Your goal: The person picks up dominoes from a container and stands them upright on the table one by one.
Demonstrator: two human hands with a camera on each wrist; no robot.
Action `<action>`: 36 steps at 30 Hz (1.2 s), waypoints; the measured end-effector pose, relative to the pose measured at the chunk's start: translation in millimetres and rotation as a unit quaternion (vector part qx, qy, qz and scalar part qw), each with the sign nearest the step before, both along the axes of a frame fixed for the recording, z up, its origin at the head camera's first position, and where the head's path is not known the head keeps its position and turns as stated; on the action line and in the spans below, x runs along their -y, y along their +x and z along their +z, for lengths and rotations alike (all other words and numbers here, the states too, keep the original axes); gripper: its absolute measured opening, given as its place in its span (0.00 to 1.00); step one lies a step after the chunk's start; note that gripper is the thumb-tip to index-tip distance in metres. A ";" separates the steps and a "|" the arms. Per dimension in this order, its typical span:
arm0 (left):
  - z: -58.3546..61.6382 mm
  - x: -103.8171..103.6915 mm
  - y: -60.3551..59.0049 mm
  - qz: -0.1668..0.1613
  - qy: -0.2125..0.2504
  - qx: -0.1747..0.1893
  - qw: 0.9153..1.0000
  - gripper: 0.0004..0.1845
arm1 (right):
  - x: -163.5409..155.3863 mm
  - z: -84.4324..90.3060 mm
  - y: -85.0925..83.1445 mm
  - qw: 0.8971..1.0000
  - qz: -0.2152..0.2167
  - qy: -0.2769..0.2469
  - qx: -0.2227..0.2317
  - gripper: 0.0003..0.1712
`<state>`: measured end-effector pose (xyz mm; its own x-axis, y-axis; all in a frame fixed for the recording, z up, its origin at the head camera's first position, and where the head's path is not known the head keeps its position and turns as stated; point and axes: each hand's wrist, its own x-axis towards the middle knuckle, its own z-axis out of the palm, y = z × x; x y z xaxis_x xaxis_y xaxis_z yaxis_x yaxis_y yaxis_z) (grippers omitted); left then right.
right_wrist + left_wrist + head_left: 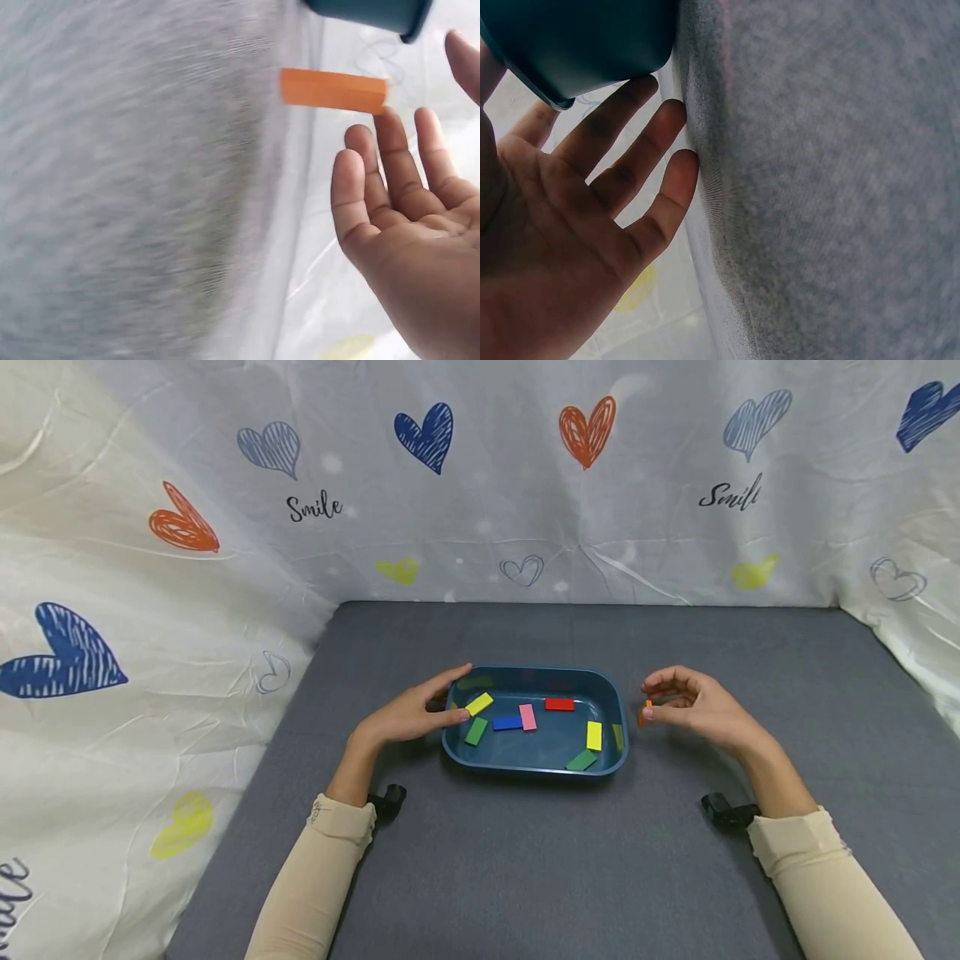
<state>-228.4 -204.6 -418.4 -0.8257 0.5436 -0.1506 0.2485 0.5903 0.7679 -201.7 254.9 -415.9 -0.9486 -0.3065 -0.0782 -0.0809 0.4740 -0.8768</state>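
A dark teal tray stands on the grey cloth. My left hand grips its left end, thumb over the rim and index finger by the far corner; in the left wrist view the other fingers lie against or close to its outer wall. An orange block stands upright to the right of the tray. My right hand is beside it, thumb and fingers apart, a fingertip close to the block's upper end. Inside the tray lie a red block, a pink block, a blue block, and yellow and green ones.
Grey cloth covers the table. A white curtain with printed hearts hangs behind it and along the left side. Black wrist cameras sit at both cuffs.
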 end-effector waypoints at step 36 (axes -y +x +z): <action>0.2 1.2 -0.9 -0.001 -0.002 0.002 1.000 0.42 | 110.6 20.1 -0.9 0.945 0.317 -0.010 0.085 0.27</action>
